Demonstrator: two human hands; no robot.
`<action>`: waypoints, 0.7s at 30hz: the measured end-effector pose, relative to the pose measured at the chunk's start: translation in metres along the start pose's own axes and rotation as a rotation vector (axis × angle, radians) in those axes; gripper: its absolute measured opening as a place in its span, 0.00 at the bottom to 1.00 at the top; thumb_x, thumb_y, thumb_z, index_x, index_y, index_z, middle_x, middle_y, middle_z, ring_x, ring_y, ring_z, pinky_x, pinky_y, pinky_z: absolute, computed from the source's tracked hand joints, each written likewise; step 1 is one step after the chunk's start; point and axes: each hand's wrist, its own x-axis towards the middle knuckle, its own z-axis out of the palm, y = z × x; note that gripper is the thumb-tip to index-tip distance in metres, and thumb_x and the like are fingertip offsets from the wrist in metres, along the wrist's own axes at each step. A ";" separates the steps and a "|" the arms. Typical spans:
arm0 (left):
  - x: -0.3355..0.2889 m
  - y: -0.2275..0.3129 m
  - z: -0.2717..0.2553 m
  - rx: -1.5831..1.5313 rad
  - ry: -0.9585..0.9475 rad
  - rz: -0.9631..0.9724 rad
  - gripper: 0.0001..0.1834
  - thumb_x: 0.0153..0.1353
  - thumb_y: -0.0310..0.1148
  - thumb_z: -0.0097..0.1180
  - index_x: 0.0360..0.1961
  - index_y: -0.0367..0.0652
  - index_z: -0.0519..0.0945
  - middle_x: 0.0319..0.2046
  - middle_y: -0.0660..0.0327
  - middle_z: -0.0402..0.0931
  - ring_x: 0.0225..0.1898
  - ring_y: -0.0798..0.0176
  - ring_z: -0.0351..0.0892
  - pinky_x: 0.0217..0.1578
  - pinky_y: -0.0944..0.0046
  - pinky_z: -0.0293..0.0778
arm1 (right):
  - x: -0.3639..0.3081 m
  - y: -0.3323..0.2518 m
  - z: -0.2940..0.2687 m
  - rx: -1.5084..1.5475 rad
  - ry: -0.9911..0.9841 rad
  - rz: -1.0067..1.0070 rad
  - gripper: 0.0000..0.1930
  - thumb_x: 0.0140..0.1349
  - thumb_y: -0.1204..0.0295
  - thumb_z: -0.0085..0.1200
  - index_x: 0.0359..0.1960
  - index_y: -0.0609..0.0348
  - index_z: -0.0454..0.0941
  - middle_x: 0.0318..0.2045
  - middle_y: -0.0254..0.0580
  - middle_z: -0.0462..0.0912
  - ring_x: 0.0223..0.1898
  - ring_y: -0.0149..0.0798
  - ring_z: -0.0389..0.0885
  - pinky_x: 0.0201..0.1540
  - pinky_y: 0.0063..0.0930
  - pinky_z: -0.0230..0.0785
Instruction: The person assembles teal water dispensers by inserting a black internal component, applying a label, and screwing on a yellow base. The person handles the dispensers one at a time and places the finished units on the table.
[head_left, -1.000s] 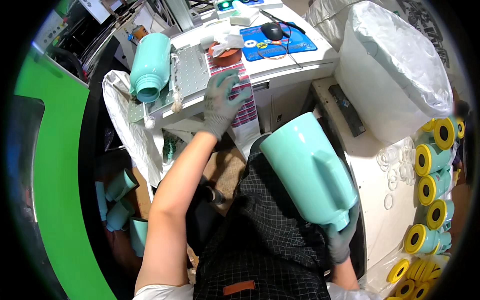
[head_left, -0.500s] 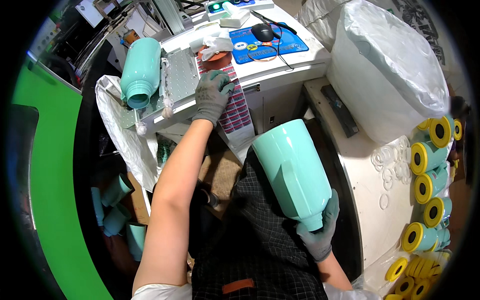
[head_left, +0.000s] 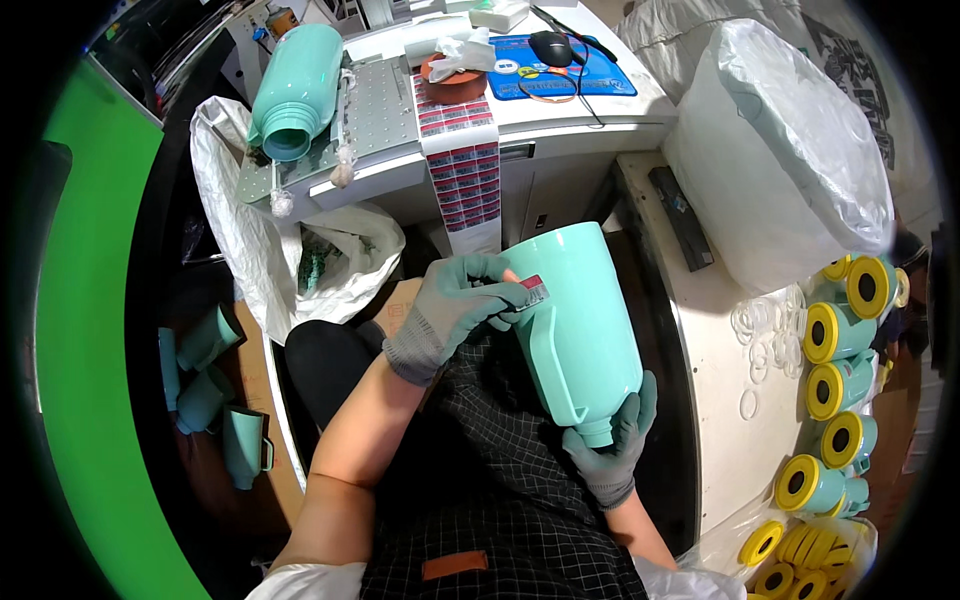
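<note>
From my seat I see that the left hand (head_left: 455, 305), over the label strip (head_left: 468, 185) at upper middle half a second ago, has come down to the turquoise jug (head_left: 592, 320) in the middle of the frame, bringing a small red label (head_left: 535, 291) up to its wall, near the handle (head_left: 546, 362). Thumb and forefinger pinch that label; whether it touches the wall, I cannot tell. At lower middle, the right hand (head_left: 612, 450) has its fingers curled around the neck end, gripping the jug. I read its long axis as nearly top to bottom: wide base up the frame, neck down and slightly right, handle on the left side
</note>
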 end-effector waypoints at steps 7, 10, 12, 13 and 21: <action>0.001 0.002 -0.003 0.342 0.086 -0.012 0.11 0.60 0.33 0.71 0.32 0.34 0.84 0.26 0.62 0.82 0.27 0.71 0.80 0.30 0.69 0.74 | -0.002 -0.002 0.001 -0.103 -0.039 -0.103 0.58 0.51 0.59 0.77 0.82 0.42 0.53 0.78 0.66 0.51 0.77 0.66 0.59 0.72 0.54 0.63; 0.006 -0.011 -0.032 0.872 0.170 -0.094 0.21 0.57 0.46 0.74 0.27 0.36 0.82 0.23 0.61 0.80 0.26 0.67 0.79 0.30 0.63 0.74 | 0.004 -0.008 -0.001 -0.094 -0.023 -0.084 0.58 0.48 0.62 0.79 0.81 0.38 0.55 0.76 0.69 0.55 0.71 0.66 0.66 0.66 0.52 0.70; -0.003 -0.025 -0.058 1.179 0.288 0.021 0.31 0.56 0.59 0.72 0.23 0.39 0.80 0.21 0.58 0.77 0.24 0.56 0.77 0.30 0.54 0.73 | 0.011 -0.006 -0.007 -0.047 -0.051 -0.065 0.58 0.50 0.61 0.79 0.82 0.42 0.54 0.76 0.68 0.56 0.71 0.64 0.68 0.67 0.52 0.70; -0.004 -0.031 -0.076 1.346 0.333 0.005 0.29 0.57 0.61 0.71 0.27 0.43 0.81 0.26 0.55 0.79 0.29 0.50 0.78 0.34 0.53 0.75 | 0.010 -0.009 -0.008 0.349 -0.070 0.183 0.55 0.56 0.67 0.73 0.82 0.57 0.49 0.79 0.58 0.54 0.77 0.54 0.60 0.74 0.47 0.61; 0.013 0.100 -0.200 2.147 0.819 1.018 0.34 0.55 0.36 0.68 0.65 0.53 0.73 0.67 0.56 0.70 0.68 0.46 0.68 0.69 0.38 0.65 | 0.083 0.001 0.000 0.258 0.172 -0.064 0.51 0.61 0.64 0.70 0.79 0.70 0.51 0.78 0.56 0.58 0.77 0.51 0.61 0.77 0.47 0.57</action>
